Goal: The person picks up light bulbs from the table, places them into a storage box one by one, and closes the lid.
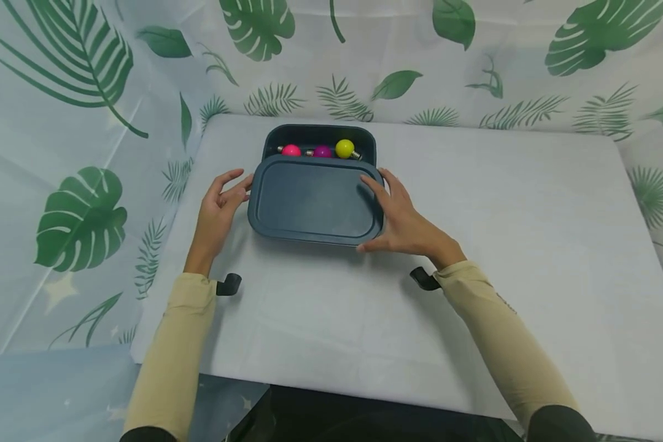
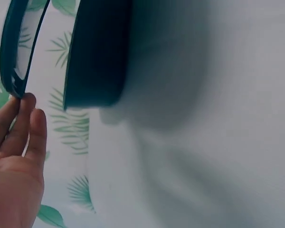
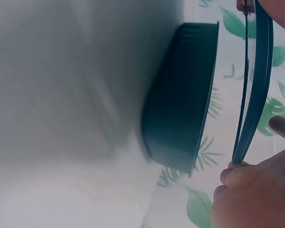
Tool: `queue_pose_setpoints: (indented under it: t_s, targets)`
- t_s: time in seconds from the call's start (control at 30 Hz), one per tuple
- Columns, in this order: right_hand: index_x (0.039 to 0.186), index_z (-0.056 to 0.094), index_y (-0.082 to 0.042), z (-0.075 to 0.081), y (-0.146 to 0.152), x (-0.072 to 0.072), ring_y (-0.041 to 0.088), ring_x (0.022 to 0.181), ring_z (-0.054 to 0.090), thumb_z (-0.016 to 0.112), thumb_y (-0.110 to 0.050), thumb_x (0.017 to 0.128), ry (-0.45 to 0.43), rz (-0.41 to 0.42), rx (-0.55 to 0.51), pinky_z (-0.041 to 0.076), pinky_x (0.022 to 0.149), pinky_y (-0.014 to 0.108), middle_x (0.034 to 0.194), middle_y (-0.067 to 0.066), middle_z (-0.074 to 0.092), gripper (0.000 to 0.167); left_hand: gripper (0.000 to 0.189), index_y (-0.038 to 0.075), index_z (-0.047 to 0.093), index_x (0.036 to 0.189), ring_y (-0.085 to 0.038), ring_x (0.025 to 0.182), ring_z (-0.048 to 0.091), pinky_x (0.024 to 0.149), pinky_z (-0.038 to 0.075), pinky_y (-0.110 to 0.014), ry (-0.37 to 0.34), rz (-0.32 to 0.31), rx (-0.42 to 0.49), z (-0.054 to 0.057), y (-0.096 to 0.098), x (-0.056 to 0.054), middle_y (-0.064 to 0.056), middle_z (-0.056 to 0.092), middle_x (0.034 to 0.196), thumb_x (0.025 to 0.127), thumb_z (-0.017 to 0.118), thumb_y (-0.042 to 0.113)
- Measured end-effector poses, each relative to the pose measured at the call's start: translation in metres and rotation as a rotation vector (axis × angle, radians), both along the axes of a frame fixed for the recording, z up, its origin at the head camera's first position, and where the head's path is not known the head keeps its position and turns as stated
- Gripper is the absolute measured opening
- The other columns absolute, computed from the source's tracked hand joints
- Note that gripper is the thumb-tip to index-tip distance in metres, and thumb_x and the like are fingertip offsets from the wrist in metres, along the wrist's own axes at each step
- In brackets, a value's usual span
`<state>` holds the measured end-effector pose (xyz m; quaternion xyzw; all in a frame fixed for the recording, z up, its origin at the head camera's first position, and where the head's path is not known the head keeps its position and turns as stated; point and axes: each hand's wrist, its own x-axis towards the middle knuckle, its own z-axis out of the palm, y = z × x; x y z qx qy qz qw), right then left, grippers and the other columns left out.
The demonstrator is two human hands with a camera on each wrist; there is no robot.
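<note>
A dark blue-grey lid (image 1: 317,199) is held up above a matching rectangular box (image 1: 320,131), with a gap between them in both wrist views. It covers the box's near part in the head view. Three small bulbs with screw bases show in the box's far part: a pink bulb (image 1: 291,150), a purple bulb (image 1: 323,151) and a yellow bulb (image 1: 344,148). My left hand (image 1: 217,212) holds the lid's left edge by the fingertips. At the right end, my right hand (image 1: 406,221) grips the lid, its thumb at the near corner and one finger raised over the top.
The box stands on a white-covered table (image 1: 503,245), near its back left. Behind the table and to the left hangs a leaf-patterned cloth (image 1: 387,55). Black curved pieces (image 1: 229,285) project from both sleeve cuffs over the tabletop.
</note>
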<state>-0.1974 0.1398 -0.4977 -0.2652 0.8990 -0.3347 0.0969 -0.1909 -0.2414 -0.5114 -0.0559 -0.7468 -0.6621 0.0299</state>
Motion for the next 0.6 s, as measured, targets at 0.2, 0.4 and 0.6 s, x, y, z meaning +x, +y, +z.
queue_pose_setpoints:
  t_s: [0.2, 0.4, 0.6]
  targets:
    - [0.173, 0.014, -0.020, 0.011, 0.000, -0.028, 0.039, 0.162, -0.003, 0.099, -0.042, 0.073, -0.028, -0.018, 0.030, 0.016, 0.121, 0.073, 0.176, 0.020, -0.005, 0.133, 0.049, 0.003, 0.045, 0.159, -0.024, 0.146, 0.052, 0.119, 0.040, -0.038, -0.024, 0.005, 0.037, 0.008, 0.007, -0.025, -0.021, 0.052, 0.158, 0.113, 0.056, 0.016]
    - [0.174, 0.011, -0.022, 0.015, 0.000, -0.057, 0.039, 0.162, -0.005, 0.098, -0.042, 0.076, -0.081, -0.016, 0.041, 0.014, 0.121, 0.074, 0.177, 0.016, -0.008, 0.133, 0.051, 0.008, 0.044, 0.161, -0.020, 0.150, 0.047, 0.122, 0.035, -0.036, -0.066, 0.014, 0.004, 0.010, 0.011, -0.051, -0.015, 0.051, 0.162, 0.113, 0.058, 0.021]
    - [0.174, 0.006, -0.023, 0.014, 0.000, -0.080, 0.040, 0.163, -0.002, 0.096, -0.042, 0.079, -0.153, -0.027, 0.042, 0.017, 0.121, 0.073, 0.177, 0.016, -0.009, 0.132, 0.054, 0.011, 0.042, 0.162, -0.017, 0.150, 0.046, 0.123, 0.033, -0.037, -0.120, 0.011, -0.045, 0.014, 0.014, -0.075, -0.011, 0.049, 0.164, 0.112, 0.058, 0.024]
